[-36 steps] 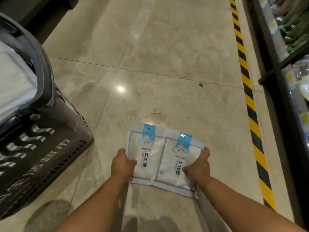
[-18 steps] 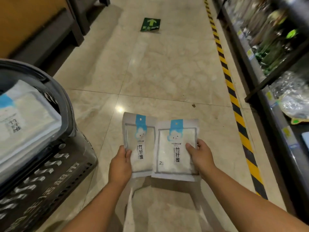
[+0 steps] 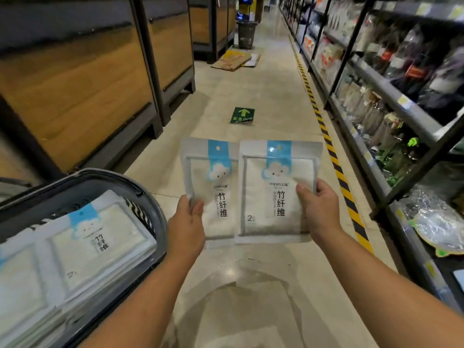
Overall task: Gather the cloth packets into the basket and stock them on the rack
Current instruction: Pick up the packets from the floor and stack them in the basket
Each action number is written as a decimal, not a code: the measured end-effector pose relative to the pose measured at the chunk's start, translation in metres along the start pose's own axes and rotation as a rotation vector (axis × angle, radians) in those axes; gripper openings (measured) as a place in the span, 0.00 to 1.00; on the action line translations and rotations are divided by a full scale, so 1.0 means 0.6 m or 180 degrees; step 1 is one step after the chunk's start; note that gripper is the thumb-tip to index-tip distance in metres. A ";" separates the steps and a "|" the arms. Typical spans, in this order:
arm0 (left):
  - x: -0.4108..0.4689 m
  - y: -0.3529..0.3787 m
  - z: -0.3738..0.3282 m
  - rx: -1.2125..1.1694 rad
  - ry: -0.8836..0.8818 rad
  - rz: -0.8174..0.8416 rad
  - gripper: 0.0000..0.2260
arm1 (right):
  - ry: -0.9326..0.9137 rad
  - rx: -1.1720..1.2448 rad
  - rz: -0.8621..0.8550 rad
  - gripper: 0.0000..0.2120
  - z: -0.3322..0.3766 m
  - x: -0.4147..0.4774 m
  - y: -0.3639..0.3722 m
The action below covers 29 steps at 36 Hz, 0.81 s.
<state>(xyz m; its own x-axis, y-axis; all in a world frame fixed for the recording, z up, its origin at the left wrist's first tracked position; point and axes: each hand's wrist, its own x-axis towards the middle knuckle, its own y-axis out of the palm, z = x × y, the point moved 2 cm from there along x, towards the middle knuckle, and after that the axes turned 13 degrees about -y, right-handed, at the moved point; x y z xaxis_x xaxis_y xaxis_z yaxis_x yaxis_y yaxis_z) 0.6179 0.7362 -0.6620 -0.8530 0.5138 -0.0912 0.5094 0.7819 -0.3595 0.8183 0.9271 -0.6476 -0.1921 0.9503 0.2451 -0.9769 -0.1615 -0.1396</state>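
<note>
Over aisle floor [image 3: 263, 84]: left packet [image 3: 213, 172], right packet [image 3: 276, 197] upright, edges overlapping.
White, blue cloud tabs; left hand [image 3: 187, 227], right hand [image 3: 319, 212] fingers pinch one each.

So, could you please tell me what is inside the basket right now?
The basket holds a pile of cloth packets, the top one face up with its blue strip and cloud logo showing. How many lie beneath, and the basket's bottom, are covered by that pile.

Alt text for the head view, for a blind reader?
Left hand holds the left packet, right hand the right packet, both upright over the aisle floor. A basket of more packets sits lower left; stocked shelves line the right.
</note>
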 end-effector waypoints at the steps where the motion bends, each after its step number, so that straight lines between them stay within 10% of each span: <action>1: 0.002 -0.015 -0.012 -0.0056 0.0041 -0.0041 0.05 | -0.0020 0.0034 0.0053 0.02 0.015 0.003 0.016; 13: 0.051 -0.268 -0.050 -0.0515 0.0216 -0.0847 0.02 | -0.0421 0.0415 0.0796 0.02 0.160 -0.034 0.278; 29: 0.013 -0.560 0.165 -0.0165 -0.1349 -0.1652 0.07 | -0.0067 -0.0115 0.2417 0.09 0.172 -0.238 0.568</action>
<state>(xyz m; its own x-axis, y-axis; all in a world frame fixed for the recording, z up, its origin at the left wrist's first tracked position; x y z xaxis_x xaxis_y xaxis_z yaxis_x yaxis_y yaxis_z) 0.4288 0.4426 -0.6336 -0.9542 -0.1082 -0.2790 0.0168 0.9116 -0.4108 0.5034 0.7088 -0.6312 -0.8126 0.5763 0.0873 -0.5721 -0.7600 -0.3084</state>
